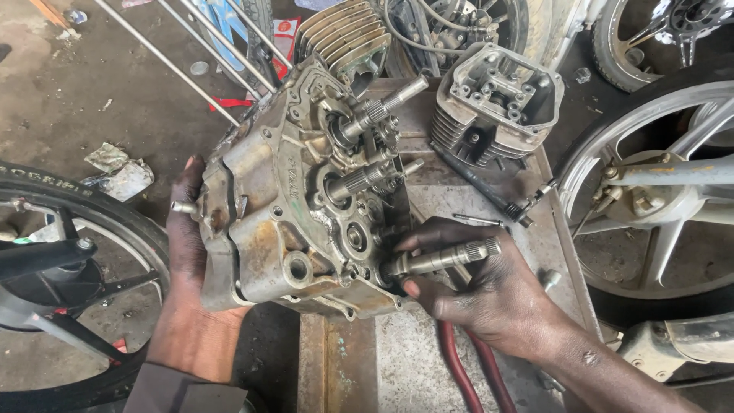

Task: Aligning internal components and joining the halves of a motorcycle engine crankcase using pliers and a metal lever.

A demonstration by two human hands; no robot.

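At far left I see a black tyre with a dark fork across it, standing on the dirty floor with crumpled paper nearby. Thin metal rods slant across the top left.

My left hand presses flat against the left side of the crankcase, its fingers wrapped round the casing's edge, steadying it. The crankcase, grimy and rust-stained, sits tipped up on the near-left part of the tabletop, its open face turned to the right. Two splined shafts stick out of its upper half, pointing up and right, with gears packed between them.

My right hand is at the lower right of the crankcase, fingers and thumb closed round the base of a third splined shaft, which points right from the case. A red hose runs under that wrist.

Behind the crankcase stands a finned cylinder; to its right a cylinder head rests on the tabletop's far end. A slim black tool lies below it, and a small bolt lies near the right edge. At far right is a silver alloy wheel.
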